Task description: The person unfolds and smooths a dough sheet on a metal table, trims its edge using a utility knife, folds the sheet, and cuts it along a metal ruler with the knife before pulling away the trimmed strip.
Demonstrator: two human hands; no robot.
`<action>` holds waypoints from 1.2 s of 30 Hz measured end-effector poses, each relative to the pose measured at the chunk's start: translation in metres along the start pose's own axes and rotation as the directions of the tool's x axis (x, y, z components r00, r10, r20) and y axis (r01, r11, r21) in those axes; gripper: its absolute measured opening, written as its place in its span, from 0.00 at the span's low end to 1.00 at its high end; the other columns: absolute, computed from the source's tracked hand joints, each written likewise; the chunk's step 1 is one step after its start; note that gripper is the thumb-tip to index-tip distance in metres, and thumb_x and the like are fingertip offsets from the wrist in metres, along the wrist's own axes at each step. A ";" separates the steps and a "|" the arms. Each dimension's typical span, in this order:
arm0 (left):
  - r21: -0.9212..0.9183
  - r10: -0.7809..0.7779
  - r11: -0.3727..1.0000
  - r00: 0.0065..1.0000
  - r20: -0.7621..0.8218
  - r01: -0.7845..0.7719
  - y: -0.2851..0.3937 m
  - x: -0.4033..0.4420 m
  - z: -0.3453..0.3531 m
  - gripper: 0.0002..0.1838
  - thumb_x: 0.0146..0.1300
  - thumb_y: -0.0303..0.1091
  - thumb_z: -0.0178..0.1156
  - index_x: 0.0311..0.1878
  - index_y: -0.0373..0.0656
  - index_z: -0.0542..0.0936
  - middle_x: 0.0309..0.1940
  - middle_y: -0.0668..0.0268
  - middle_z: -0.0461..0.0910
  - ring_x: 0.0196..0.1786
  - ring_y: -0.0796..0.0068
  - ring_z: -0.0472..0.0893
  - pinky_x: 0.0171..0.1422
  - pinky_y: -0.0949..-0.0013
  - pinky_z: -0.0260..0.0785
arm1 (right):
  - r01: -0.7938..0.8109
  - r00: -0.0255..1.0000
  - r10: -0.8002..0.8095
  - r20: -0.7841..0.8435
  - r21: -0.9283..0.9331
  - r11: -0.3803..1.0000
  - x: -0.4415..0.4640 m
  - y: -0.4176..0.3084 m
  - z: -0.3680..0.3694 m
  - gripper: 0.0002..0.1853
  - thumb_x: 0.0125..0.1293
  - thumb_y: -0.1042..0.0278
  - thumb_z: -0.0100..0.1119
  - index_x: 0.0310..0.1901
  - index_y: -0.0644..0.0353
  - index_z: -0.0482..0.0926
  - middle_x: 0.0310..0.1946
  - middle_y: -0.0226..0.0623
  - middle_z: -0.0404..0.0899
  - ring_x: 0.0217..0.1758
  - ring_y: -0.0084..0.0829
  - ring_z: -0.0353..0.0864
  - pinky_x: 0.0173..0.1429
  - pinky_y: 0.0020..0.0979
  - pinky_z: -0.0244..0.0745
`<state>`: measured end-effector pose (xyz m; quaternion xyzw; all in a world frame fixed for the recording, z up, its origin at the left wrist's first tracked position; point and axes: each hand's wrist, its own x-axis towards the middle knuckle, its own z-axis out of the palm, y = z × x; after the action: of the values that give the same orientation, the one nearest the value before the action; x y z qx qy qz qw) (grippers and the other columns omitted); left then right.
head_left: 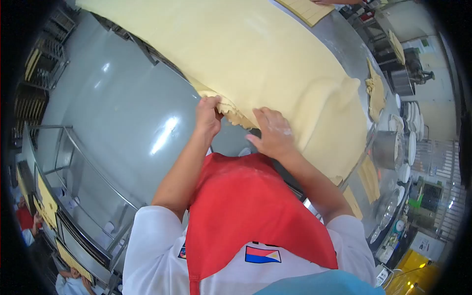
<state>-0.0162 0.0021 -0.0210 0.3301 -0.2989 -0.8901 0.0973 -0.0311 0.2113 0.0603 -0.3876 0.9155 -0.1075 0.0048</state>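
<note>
A large, pale yellow dough sheet (255, 54) covers the table in front of me and hangs over its near edge. My left hand (209, 117) pinches the ragged edge of the sheet, where a frilled, darker strip of dough (235, 115) shows. To the right of it, my right hand (273, 130) rests on the sheet near the edge, fingers stretched out and dusted with white powder. Soft folds run through the dough beyond my right hand.
Grey floor (108, 98) lies to the left, with a metal rack (69, 147) on it. Dough scraps (376, 93), a steel pot (386, 150) and stacked white dishes (414, 120) are at the right. Another person's hand (339, 1) is at the top, beside a cut dough sheet (305, 10).
</note>
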 end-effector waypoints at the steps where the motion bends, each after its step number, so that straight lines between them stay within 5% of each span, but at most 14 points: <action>1: -0.054 0.063 0.997 0.997 0.035 -0.061 0.007 -0.006 0.006 0.08 0.66 0.28 0.62 0.40 0.45 0.72 0.37 0.67 0.78 0.37 0.71 0.79 0.42 0.63 0.75 | 0.006 0.994 -0.006 -0.108 0.001 1.000 0.009 -0.012 0.000 0.38 0.54 0.54 0.75 0.65 0.55 0.73 0.56 0.42 0.77 0.56 0.46 0.78 0.57 0.46 0.77; 6: -0.124 0.144 0.985 0.971 0.192 -0.122 0.033 -0.019 0.019 0.09 0.64 0.22 0.61 0.43 0.43 0.72 0.38 0.65 0.78 0.39 0.70 0.82 0.45 0.63 0.78 | -0.078 0.960 0.074 -0.270 -0.004 0.997 0.047 -0.025 0.029 0.36 0.55 0.62 0.72 0.66 0.56 0.71 0.52 0.45 0.79 0.53 0.47 0.81 0.54 0.44 0.79; 9: -0.125 0.127 0.987 0.964 0.233 -0.100 0.020 -0.019 0.005 0.15 0.70 0.33 0.60 0.56 0.39 0.72 0.51 0.60 0.80 0.52 0.65 0.83 0.54 0.62 0.77 | -0.235 0.970 0.236 -0.050 0.030 0.971 0.057 -0.011 0.028 0.27 0.58 0.69 0.64 0.61 0.56 0.74 0.44 0.45 0.83 0.49 0.47 0.84 0.54 0.44 0.79; 11: -0.429 -0.241 0.845 0.943 0.229 0.320 0.017 -0.020 0.000 0.26 0.72 0.47 0.62 0.62 0.37 0.70 0.58 0.56 0.78 0.52 0.64 0.84 0.50 0.62 0.79 | -0.246 0.969 0.246 0.018 0.046 0.968 0.060 -0.012 0.013 0.20 0.58 0.74 0.57 0.54 0.57 0.79 0.40 0.46 0.85 0.47 0.47 0.86 0.55 0.46 0.79; 15: -0.151 -0.284 0.923 0.889 0.359 0.355 0.019 0.000 0.015 0.30 0.73 0.57 0.59 0.59 0.35 0.74 0.48 0.57 0.83 0.42 0.61 0.86 0.39 0.63 0.83 | -0.226 0.974 0.225 0.026 0.110 0.968 0.060 -0.011 -0.003 0.18 0.58 0.73 0.58 0.52 0.58 0.82 0.44 0.46 0.86 0.50 0.47 0.85 0.55 0.46 0.79; 17: -0.078 -0.245 0.960 0.940 0.237 0.270 0.021 0.019 0.029 0.23 0.71 0.47 0.65 0.54 0.36 0.76 0.43 0.59 0.83 0.41 0.64 0.85 0.40 0.63 0.81 | -0.202 0.977 0.210 -0.036 0.149 0.968 0.057 -0.011 -0.006 0.17 0.58 0.72 0.59 0.51 0.58 0.83 0.47 0.45 0.86 0.52 0.47 0.85 0.56 0.47 0.79; 19: 0.141 0.099 0.984 0.993 0.066 -0.107 0.026 0.023 0.047 0.14 0.67 0.32 0.67 0.49 0.36 0.76 0.42 0.60 0.83 0.41 0.67 0.84 0.40 0.64 0.79 | -0.177 0.983 0.182 -0.021 0.159 0.971 0.051 -0.015 -0.004 0.18 0.60 0.70 0.60 0.52 0.58 0.83 0.48 0.45 0.86 0.52 0.46 0.85 0.58 0.46 0.78; 21: 0.093 0.176 0.979 0.982 0.075 -0.183 0.034 0.008 0.054 0.11 0.63 0.23 0.67 0.46 0.36 0.75 0.42 0.59 0.83 0.41 0.68 0.84 0.42 0.64 0.78 | -0.173 0.984 0.177 -0.013 0.164 0.971 0.051 -0.009 -0.015 0.18 0.61 0.68 0.61 0.54 0.58 0.83 0.49 0.45 0.86 0.53 0.45 0.85 0.60 0.45 0.78; 23: 0.331 0.334 0.874 0.935 0.121 -0.355 0.038 0.006 0.043 0.13 0.65 0.24 0.66 0.49 0.34 0.76 0.43 0.58 0.83 0.42 0.66 0.84 0.44 0.64 0.79 | -0.205 0.903 -0.042 0.428 0.514 0.833 0.053 0.007 -0.043 0.21 0.65 0.63 0.62 0.58 0.58 0.82 0.52 0.45 0.86 0.54 0.44 0.86 0.63 0.43 0.78; 24: 0.330 0.334 0.874 0.934 0.124 -0.356 0.036 0.002 0.035 0.13 0.65 0.24 0.66 0.49 0.34 0.76 0.43 0.58 0.83 0.42 0.66 0.84 0.44 0.64 0.79 | -0.206 0.904 -0.039 0.426 0.513 0.834 0.055 0.025 -0.040 0.21 0.65 0.63 0.62 0.58 0.58 0.82 0.52 0.45 0.86 0.54 0.44 0.86 0.63 0.43 0.78; 26: 0.131 0.180 0.974 0.981 0.066 -0.187 0.029 -0.002 0.016 0.15 0.66 0.24 0.64 0.54 0.33 0.75 0.46 0.58 0.83 0.43 0.66 0.85 0.45 0.62 0.80 | -0.051 0.989 0.010 0.146 0.281 0.958 0.069 0.072 -0.013 0.22 0.69 0.60 0.59 0.62 0.59 0.79 0.57 0.46 0.84 0.59 0.42 0.84 0.66 0.40 0.76; 29: 0.098 -0.061 0.993 0.998 -0.022 0.063 0.011 0.005 -0.014 0.16 0.71 0.25 0.59 0.60 0.36 0.73 0.51 0.58 0.82 0.47 0.63 0.85 0.47 0.61 0.80 | -0.084 0.996 0.078 0.049 0.132 0.988 0.104 0.112 0.018 0.24 0.74 0.58 0.52 0.67 0.57 0.74 0.68 0.43 0.75 0.73 0.43 0.72 0.77 0.44 0.64; 31: 0.065 -0.005 0.998 1.000 -0.026 0.007 0.012 -0.007 -0.002 0.16 0.71 0.25 0.59 0.61 0.37 0.73 0.52 0.59 0.82 0.49 0.64 0.85 0.50 0.62 0.80 | -0.002 0.985 0.009 0.174 -0.037 0.999 0.118 0.114 0.025 0.30 0.74 0.60 0.51 0.75 0.57 0.64 0.78 0.44 0.60 0.83 0.42 0.55 0.83 0.47 0.50; 36: 0.040 0.118 0.991 0.985 0.126 -0.124 0.039 -0.033 0.008 0.17 0.73 0.28 0.57 0.63 0.38 0.71 0.54 0.61 0.82 0.54 0.64 0.83 0.56 0.62 0.79 | 0.199 0.956 -0.179 0.233 -0.065 0.978 0.082 0.102 0.037 0.34 0.75 0.58 0.49 0.79 0.53 0.56 0.82 0.39 0.52 0.86 0.45 0.46 0.85 0.56 0.38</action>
<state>0.0029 -0.0136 0.0244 0.2578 -0.3453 -0.8938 0.1247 -0.1573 0.2152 0.0097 -0.4827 0.8717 -0.0227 0.0816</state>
